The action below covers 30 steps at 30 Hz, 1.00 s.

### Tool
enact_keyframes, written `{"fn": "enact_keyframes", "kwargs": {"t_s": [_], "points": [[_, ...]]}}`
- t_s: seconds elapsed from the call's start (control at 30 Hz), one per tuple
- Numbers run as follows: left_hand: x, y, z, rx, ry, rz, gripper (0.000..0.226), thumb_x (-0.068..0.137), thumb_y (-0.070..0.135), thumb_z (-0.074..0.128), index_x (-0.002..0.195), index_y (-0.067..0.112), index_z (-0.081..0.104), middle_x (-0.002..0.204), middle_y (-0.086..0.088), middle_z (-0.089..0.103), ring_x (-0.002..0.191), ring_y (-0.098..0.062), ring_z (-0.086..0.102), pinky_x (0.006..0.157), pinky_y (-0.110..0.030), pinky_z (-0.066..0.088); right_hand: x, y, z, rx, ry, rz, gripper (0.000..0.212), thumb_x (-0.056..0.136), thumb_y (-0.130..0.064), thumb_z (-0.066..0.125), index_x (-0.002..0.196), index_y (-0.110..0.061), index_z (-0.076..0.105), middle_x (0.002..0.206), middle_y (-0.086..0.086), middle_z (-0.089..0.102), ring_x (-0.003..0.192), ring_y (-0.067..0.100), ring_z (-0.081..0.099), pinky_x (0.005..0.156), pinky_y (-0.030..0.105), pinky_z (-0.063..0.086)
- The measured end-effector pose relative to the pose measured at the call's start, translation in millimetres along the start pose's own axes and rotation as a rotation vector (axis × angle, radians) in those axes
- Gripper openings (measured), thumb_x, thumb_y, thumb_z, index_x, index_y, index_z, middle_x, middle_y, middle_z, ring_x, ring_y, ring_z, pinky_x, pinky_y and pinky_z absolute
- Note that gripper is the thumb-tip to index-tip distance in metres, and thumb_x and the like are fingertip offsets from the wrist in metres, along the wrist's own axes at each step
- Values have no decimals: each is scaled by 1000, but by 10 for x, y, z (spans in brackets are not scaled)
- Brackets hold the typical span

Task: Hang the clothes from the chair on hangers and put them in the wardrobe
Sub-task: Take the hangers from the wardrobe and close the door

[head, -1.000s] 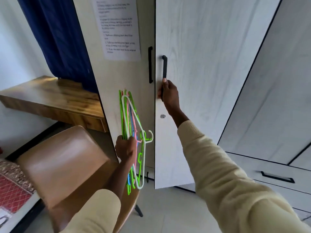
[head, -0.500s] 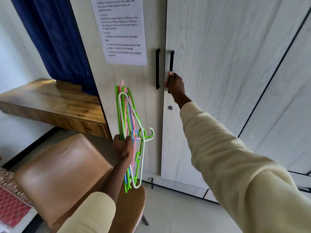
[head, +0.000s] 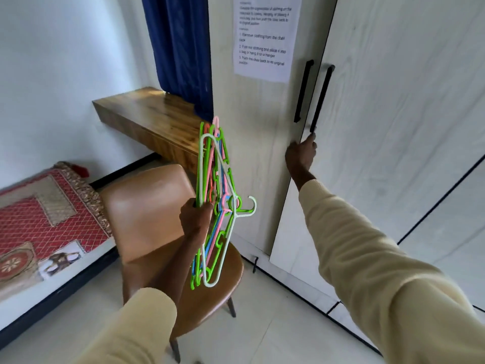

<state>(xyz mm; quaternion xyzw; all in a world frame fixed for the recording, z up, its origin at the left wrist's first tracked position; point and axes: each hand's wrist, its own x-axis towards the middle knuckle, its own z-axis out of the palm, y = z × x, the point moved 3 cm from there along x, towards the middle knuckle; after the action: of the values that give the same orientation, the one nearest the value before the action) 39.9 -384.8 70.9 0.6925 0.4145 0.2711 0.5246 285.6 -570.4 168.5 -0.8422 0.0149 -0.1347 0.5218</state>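
Plastic hangers [head: 217, 195], green, pink, white and blue, sit bunched in the left hand's [head: 195, 218] tight grip, ready for clothes. Just right of the hangers, the right hand [head: 300, 155] curls round the wardrobe door's [head: 388, 143] edge. No clothes show on the brown chair [head: 147, 211] just behind the hangers.

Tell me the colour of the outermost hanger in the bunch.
White hanger, at the front of the bunch held by the left hand; head view.

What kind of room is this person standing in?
Most likely a bedroom. A tall pale wardrobe fills the right side, a bed with a red patterned cover lies at the left, and a brown chair stands beside a wall-mounted wooden shelf.
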Motion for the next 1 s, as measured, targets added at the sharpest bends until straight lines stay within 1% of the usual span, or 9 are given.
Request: {"fn": "enact_keyframes", "kwargs": {"t_s": [0.1, 0.23, 0.37, 0.43, 0.53, 0.7, 0.8, 0.87, 1.0], "points": [[-171, -146, -286, 20, 70, -38, 12, 78, 25, 69, 79, 13, 65, 67, 1, 66, 61, -18, 64, 63, -35, 58, -229, 142, 97, -103, -47, -41, 50, 95, -15, 50, 141, -2, 33, 140, 18, 39, 128, 37, 37, 100, 44, 38], [-392, -306, -501, 21, 102, -62, 9, 80, 23, 68, 85, 16, 67, 71, 0, 67, 63, -18, 65, 63, -31, 56, -406, 32, -65, -87, 143, -126, 49, 95, -13, 49, 139, 1, 35, 147, 15, 33, 133, 36, 35, 101, 42, 37], [-517, -275, -452, -10, 81, -46, 10, 80, 24, 69, 82, 15, 67, 73, -3, 70, 64, -22, 68, 63, -35, 60, -86, -288, -436, -97, 247, -187, 49, 103, -28, 41, 142, 1, 35, 148, 16, 38, 134, 35, 37, 104, 40, 31], [-506, -238, -365, -9, 56, -31, 10, 79, 25, 69, 79, 15, 66, 70, -3, 70, 62, -23, 68, 61, -37, 61, 110, -417, -533, -159, 152, -208, 43, 104, -33, 37, 134, -2, 43, 137, 17, 48, 125, 35, 45, 99, 41, 35], [-413, -114, -180, -20, -5, 15, 14, 82, 28, 69, 77, 16, 66, 69, -2, 70, 62, -22, 69, 60, -37, 61, 351, -434, -545, -148, -3, -217, 27, 101, -25, 39, 110, -4, 55, 119, 17, 60, 107, 35, 56, 77, 35, 39], [6, 31, 252, -63, -91, 17, 17, 82, 29, 71, 86, 12, 69, 80, -5, 72, 70, -23, 69, 59, -30, 56, 690, -253, -540, -4, -42, -148, 24, 92, -19, 48, 82, -8, 66, 73, 9, 65, 70, 33, 65, 62, 32, 49], [230, 155, 578, -72, -114, 50, 15, 82, 22, 72, 88, 9, 68, 80, -6, 69, 70, -23, 65, 61, -29, 49, 790, -156, -481, -73, 23, -211, 22, 92, -21, 49, 85, -17, 69, 74, 7, 66, 70, 30, 59, 59, 26, 37], [313, 245, 780, -84, -109, 75, 11, 83, 19, 72, 88, 9, 68, 77, -6, 66, 66, -21, 60, 61, -28, 44, 799, -162, -392, -118, 94, -227, 23, 89, -15, 45, 88, -13, 67, 79, 11, 65, 73, 34, 54, 60, 28, 33], [467, 328, 1117, -84, -140, 71, 13, 82, 20, 71, 85, 8, 65, 71, -4, 64, 64, -21, 59, 57, -27, 41, 763, -187, -273, -93, 159, -168, 20, 88, -8, 40, 85, -7, 59, 73, 8, 54, 71, 36, 46, 58, 31, 30]]}}
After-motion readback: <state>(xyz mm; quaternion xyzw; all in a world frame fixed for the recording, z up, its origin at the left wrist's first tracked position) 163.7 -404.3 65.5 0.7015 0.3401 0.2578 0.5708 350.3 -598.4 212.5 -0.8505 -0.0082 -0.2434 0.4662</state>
